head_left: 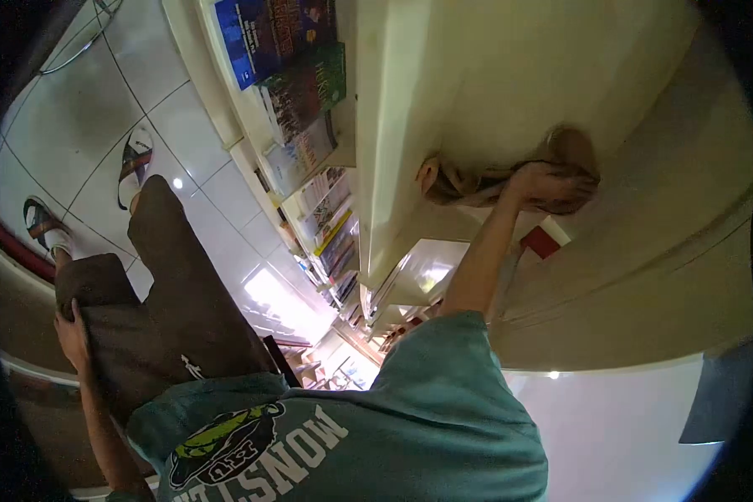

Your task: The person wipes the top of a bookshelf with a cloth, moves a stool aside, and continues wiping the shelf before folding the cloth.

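My right hand (pixel 554 186) reaches out over a cream-coloured surface, with its fingers bunched on a brown cloth (pixel 460 182). One end of the crumpled cloth trails toward the bookshelf side. The surface shows a dim reflection of the hand. Just below the hand lies a small red and white item (pixel 544 239). My left hand (pixel 74 339) rests on my brown trousers (pixel 201 309) near the knee, its fingers laid along the fabric and holding nothing.
Shelves of books (pixel 305 92) run down the middle of the view, several with covers facing out. A white tiled floor (pixel 75 151) lies at the left under my sandalled feet. A dark panel (pixel 715 397) shows at the lower right.
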Action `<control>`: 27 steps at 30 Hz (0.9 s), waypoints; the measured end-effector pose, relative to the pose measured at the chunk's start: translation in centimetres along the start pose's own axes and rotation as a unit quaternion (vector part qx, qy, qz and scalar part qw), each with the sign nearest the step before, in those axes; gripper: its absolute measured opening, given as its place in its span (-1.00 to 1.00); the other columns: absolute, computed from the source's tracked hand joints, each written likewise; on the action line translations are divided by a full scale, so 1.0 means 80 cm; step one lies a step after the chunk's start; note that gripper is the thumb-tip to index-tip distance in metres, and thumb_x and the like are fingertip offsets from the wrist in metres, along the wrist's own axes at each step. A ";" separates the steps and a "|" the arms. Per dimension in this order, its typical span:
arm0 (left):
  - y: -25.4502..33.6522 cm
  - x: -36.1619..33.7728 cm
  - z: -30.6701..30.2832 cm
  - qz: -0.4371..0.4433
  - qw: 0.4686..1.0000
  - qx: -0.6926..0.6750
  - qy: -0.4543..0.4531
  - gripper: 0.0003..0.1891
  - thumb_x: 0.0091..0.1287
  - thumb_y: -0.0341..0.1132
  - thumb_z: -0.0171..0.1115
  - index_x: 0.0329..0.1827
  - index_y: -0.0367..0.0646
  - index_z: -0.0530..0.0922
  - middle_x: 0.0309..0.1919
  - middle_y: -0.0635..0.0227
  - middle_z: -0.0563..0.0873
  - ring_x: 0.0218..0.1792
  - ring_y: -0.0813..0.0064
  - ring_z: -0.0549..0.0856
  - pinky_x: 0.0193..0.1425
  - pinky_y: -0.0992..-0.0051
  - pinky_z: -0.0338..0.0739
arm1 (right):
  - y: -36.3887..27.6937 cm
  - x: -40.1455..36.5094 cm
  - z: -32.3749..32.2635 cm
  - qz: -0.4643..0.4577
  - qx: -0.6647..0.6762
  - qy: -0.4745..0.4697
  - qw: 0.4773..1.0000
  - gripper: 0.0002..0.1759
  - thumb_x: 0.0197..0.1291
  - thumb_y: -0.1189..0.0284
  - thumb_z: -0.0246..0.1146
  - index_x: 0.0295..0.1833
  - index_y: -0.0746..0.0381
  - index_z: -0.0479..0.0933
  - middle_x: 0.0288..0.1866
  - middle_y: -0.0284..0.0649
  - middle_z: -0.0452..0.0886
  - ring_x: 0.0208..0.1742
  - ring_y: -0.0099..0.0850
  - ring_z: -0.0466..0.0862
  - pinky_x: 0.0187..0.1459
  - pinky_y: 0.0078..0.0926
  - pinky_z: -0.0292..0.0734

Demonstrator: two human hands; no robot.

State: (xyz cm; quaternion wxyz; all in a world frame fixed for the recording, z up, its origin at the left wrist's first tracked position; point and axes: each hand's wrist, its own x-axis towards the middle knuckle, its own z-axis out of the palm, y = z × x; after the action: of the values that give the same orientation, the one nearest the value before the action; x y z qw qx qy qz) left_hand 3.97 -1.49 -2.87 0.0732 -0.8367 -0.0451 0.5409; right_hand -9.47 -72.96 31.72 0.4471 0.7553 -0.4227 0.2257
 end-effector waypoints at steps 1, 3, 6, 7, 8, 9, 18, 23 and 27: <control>0.001 0.000 0.002 -0.002 1.000 -0.003 0.000 -0.15 0.19 0.31 -0.19 0.32 -0.26 0.12 0.27 -0.08 0.19 0.25 -0.04 0.26 0.27 0.12 0.19 | -0.022 0.005 -0.006 -0.013 0.046 0.010 0.999 -0.38 0.30 0.26 -0.19 0.29 0.54 0.00 0.33 0.33 -0.04 0.38 0.12 -0.04 0.35 -0.08 -0.22; 0.003 0.000 0.005 0.015 1.000 -0.011 0.021 -0.17 0.20 0.31 -0.21 0.32 -0.24 0.13 0.27 -0.08 0.19 0.25 -0.04 0.26 0.27 0.13 0.20 | -0.069 0.015 -0.025 -0.029 0.041 0.004 0.999 -0.39 0.30 0.26 -0.20 0.29 0.53 0.00 0.33 0.31 -0.04 0.38 0.11 -0.05 0.35 -0.08 -0.23; 0.024 -0.002 0.004 -0.013 1.000 0.014 0.007 -0.18 0.22 0.29 -0.21 0.32 -0.23 0.13 0.27 -0.06 0.20 0.25 -0.04 0.27 0.27 0.14 0.21 | -0.069 0.032 0.009 -0.078 0.060 0.011 0.995 -0.40 0.30 0.27 -0.21 0.30 0.51 0.01 0.34 0.28 -0.03 0.38 0.10 -0.05 0.35 -0.07 -0.21; 0.027 0.000 0.007 -0.013 1.000 0.010 0.006 -0.18 0.22 0.29 -0.21 0.32 -0.23 0.13 0.27 -0.06 0.20 0.25 -0.04 0.27 0.27 0.14 0.21 | -0.057 0.045 0.025 -0.108 0.084 0.024 0.990 -0.41 0.30 0.28 -0.21 0.30 0.49 0.01 0.34 0.27 -0.02 0.38 0.10 -0.04 0.35 -0.07 -0.19; 0.021 -0.005 -0.007 -0.013 1.000 0.016 0.007 -0.19 0.22 0.29 -0.22 0.32 -0.23 0.13 0.27 -0.06 0.20 0.24 -0.04 0.27 0.26 0.14 0.22 | -0.064 0.072 0.010 -0.108 0.086 0.030 0.990 -0.41 0.30 0.28 -0.21 0.30 0.49 0.01 0.34 0.27 -0.02 0.38 0.10 -0.04 0.35 -0.07 -0.19; 0.019 -0.004 -0.007 -0.016 1.000 0.023 0.006 -0.20 0.23 0.28 -0.22 0.32 -0.22 0.13 0.27 -0.05 0.21 0.24 -0.04 0.28 0.25 0.13 0.24 | -0.070 0.083 0.010 -0.113 0.061 0.011 0.992 -0.42 0.28 0.31 -0.20 0.30 0.48 0.02 0.34 0.26 0.00 0.37 0.11 -0.01 0.35 -0.08 -0.16; 0.015 0.007 0.004 -0.016 1.000 -0.013 0.007 -0.25 0.25 0.23 -0.18 0.32 -0.20 0.16 0.27 -0.01 0.22 0.22 -0.03 0.31 0.23 0.11 0.29 | -0.195 0.182 0.004 -0.196 0.048 0.036 0.979 -0.47 0.04 0.51 0.03 0.18 0.49 0.24 0.15 0.25 0.32 0.19 0.14 0.31 0.25 -0.02 0.14; 0.016 0.007 0.020 -0.003 1.000 -0.015 0.023 -0.28 0.26 0.20 -0.17 0.31 -0.18 0.16 0.27 0.00 0.23 0.20 -0.03 0.33 0.22 0.10 0.30 | -0.268 0.225 -0.010 -0.268 0.103 0.018 0.958 -0.49 0.00 0.51 0.05 0.13 0.46 0.29 0.14 0.24 0.33 0.17 0.13 0.32 0.22 -0.08 0.19; 0.028 0.004 0.029 -0.012 0.999 -0.018 0.035 -0.31 0.27 0.18 -0.16 0.30 -0.18 0.19 0.25 0.02 0.26 0.19 -0.01 0.34 0.20 0.10 0.31 | -0.307 0.256 0.007 -0.272 0.084 -0.020 0.958 -0.47 0.09 0.48 -0.03 0.20 0.45 0.18 0.23 0.24 0.18 0.27 0.12 0.17 0.28 -0.05 0.05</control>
State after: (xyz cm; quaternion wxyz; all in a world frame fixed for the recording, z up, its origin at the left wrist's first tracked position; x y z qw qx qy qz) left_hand 2.00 -3.47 -4.44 0.0662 -0.8558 -0.0627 0.5092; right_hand 22.23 -76.42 34.31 0.4183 0.8808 -0.1895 0.1152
